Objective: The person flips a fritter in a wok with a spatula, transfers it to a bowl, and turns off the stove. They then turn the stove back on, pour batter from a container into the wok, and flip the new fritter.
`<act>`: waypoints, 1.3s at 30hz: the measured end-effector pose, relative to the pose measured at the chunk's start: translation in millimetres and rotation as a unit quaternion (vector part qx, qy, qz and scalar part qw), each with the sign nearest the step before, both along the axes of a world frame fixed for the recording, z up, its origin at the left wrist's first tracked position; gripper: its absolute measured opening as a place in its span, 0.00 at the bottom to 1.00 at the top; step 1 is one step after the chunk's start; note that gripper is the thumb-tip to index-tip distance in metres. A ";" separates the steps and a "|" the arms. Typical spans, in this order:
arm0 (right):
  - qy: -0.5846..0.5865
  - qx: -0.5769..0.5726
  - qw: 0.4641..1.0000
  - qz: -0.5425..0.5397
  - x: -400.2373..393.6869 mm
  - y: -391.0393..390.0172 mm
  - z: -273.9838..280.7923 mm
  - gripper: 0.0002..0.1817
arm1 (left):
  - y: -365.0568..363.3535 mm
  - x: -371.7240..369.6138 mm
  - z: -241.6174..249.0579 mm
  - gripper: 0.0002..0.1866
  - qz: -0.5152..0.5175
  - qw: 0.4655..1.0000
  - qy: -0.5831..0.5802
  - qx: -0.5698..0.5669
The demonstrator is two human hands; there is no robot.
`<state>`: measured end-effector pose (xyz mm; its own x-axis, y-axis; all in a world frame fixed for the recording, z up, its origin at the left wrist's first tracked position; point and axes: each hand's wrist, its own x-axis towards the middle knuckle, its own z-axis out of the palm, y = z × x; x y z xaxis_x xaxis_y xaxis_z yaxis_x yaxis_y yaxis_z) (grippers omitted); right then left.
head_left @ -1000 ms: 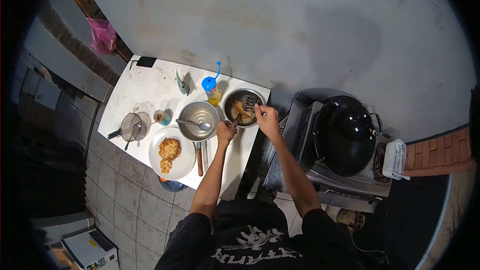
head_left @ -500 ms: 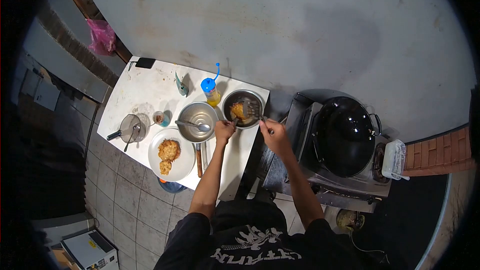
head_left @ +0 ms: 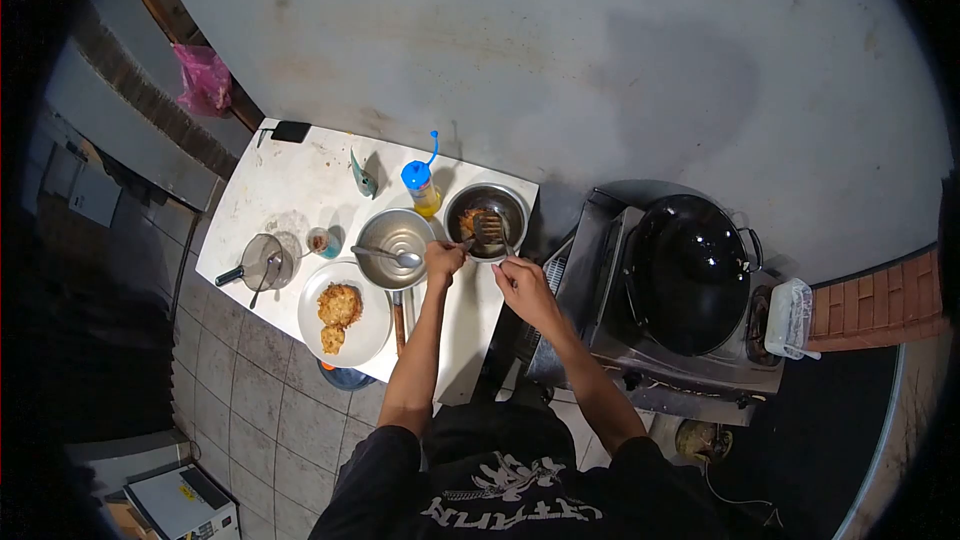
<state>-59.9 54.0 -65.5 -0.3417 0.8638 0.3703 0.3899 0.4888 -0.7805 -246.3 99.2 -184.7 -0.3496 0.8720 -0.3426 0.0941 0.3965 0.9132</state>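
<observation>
The right hand (head_left: 525,287) pinches the handle of a slotted spatula (head_left: 489,230), whose flat head lies over browned food (head_left: 468,223) inside a metal bowl (head_left: 515,204) at the right end of the worktop (head_left: 270,155). The left hand (head_left: 444,260) sits at the bowl's near left rim, fingers curled round what looks like a slim dark utensil; it is too small to make out its kind. Just left of the bowl stands a saucepan (head_left: 397,228) with a spoon (head_left: 407,260) in it, and near that a plate (head_left: 372,335) carries browned patties (head_left: 340,305). The spatula looks light and stiff, best taken well up its handle, clear of the slots, where oil could make it slick. The food is probably soft inside with a crumbly crust, so it wants broad support from beneath rather than a squeeze. The bowl seems light, with smooth walls, and likely to skid if pushed; its rim offers the surest hold.
</observation>
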 end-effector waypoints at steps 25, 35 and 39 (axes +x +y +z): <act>0.007 0.047 0.999 -0.022 6.3 36.8 -8.3 0.13 | -2.5 7.4 15.8 0.07 0.009 0.996 -0.089 -0.003; -0.006 0.046 0.998 -0.029 7.9 41.1 -18.5 0.12 | -4.3 12.8 12.5 0.09 0.014 0.998 -0.057 -0.034; -0.022 0.040 0.998 -0.032 10.2 41.8 -20.5 0.11 | -8.0 15.0 13.3 0.12 -0.006 0.996 -0.083 -0.008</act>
<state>-49.7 95.8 -86.0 -0.3037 0.8526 0.4253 0.4562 0.5220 -0.7207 -231.3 91.2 -171.4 -0.2771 0.8694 -0.4091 -0.0534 0.4112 0.9100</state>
